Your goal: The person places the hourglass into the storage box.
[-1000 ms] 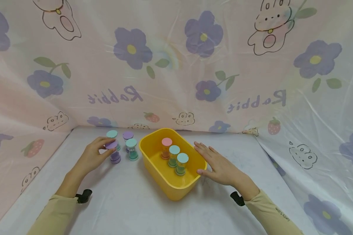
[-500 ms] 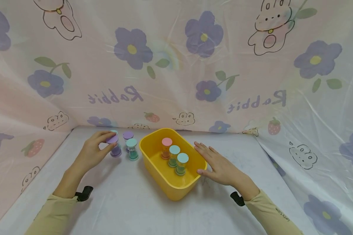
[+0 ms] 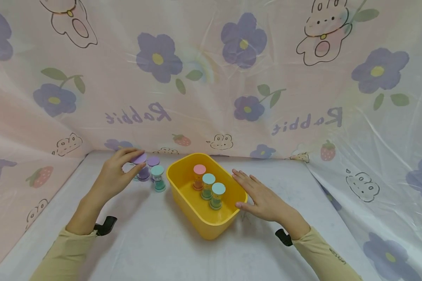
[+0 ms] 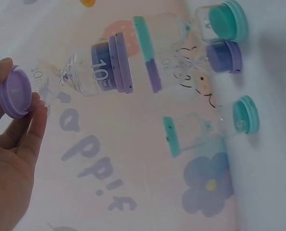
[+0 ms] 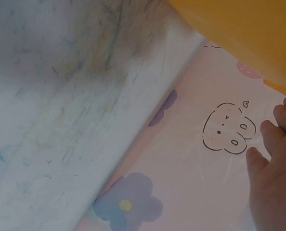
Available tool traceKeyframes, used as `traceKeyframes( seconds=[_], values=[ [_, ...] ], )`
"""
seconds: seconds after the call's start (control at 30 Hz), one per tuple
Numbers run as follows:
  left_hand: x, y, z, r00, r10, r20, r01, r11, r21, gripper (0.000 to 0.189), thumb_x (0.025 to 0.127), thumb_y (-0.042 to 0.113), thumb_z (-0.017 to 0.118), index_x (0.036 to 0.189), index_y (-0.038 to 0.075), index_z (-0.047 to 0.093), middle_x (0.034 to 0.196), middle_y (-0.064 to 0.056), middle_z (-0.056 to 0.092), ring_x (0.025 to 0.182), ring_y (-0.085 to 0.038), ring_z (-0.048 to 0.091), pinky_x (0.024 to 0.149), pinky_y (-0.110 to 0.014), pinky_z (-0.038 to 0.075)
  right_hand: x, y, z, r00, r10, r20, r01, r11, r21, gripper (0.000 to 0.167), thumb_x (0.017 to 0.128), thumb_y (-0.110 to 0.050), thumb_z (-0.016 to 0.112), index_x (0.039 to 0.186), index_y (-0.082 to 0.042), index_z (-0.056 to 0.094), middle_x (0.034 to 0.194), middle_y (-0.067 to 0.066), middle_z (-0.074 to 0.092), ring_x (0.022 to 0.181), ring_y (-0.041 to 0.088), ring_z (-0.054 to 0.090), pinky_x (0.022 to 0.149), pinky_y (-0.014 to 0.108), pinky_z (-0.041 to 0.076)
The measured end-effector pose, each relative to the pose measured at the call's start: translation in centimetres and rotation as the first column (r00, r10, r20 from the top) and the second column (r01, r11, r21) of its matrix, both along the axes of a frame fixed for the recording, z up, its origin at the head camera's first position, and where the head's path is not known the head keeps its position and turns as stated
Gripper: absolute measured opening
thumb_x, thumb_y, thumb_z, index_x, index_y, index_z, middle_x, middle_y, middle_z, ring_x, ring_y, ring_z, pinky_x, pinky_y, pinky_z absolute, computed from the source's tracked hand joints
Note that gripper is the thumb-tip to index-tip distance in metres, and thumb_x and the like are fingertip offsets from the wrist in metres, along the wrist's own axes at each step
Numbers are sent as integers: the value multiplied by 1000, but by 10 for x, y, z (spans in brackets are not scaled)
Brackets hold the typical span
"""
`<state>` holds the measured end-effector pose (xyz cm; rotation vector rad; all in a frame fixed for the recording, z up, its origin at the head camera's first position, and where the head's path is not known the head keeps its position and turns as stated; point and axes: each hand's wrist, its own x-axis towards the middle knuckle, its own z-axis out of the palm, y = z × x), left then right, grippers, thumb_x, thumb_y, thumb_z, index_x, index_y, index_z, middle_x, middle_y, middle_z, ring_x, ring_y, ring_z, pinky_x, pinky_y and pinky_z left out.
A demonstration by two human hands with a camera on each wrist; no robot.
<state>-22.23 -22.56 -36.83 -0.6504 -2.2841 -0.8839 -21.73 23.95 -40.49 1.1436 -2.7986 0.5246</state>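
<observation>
My left hand [image 3: 114, 175] pinches a purple-capped sand timer [image 3: 144, 174] by its top cap. In the left wrist view that sand timer [image 4: 102, 67], marked with a 10, has purple sand in its lower bulb. Close to it stand two teal-capped timers [image 4: 244, 116] and another purple one [image 4: 225, 57]; the hand partly hides one teal timer in the head view. My right hand [image 3: 263, 197] rests with straight fingers along the right rim of a yellow bin [image 3: 211, 231]. Inside the bin are a pink-capped timer [image 3: 198, 177] and two pale blue-capped ones [image 3: 218, 195].
The white tabletop [image 3: 144, 242] carries the bin at its middle, with the loose timers left of it. A printed curtain [image 3: 204, 86] with flowers and rabbits hangs behind and along both sides.
My left hand has carried the purple-capped timer right and away from me, up beside the other purple one, covering more of the rear teal timer. My right hand and the bin have stayed still.
</observation>
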Motion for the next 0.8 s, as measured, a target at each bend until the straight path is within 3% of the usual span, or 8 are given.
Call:
traceKeyframes(
  seconds=[0.33, 0.57, 0.8],
  values=[
    [-1, 20, 20, 994, -85, -64, 86, 996, 9, 48, 83, -7, 83, 129, -2, 70, 128, -15, 66, 116, -35, 63, 101, -3, 37, -1, 1, -1, 1000, 6, -3, -6, 1000, -5, 83, 103, -51, 59, 167, -14, 21, 174, 2, 16, 159, 27, 17, 128, 54, 15],
    [0, 34, 32, 993, -104, -49, 103, 994, -23, 46, 85, -2, 83, 130, 0, 70, 130, -12, 65, 117, -31, 63, 103, -5, 37, -2, 2, -3, 1000, 9, -18, -9, 1000, -6, 84, 103, -50, 60, 167, -15, 20, 174, 2, 17, 159, 27, 18, 129, 50, 14],
    [1, 55, 38, 982, -188, -26, 187, 981, -49, 45, 87, 3, 83, 131, 1, 70, 132, -8, 63, 118, -25, 63, 105, -12, 42, -2, 2, -3, 1000, 2, 2, -2, 1000, -11, 84, 102, -50, 61, 168, -18, 18, 174, -1, 15, 160, 23, 15, 130, 47, 11]
  ],
)
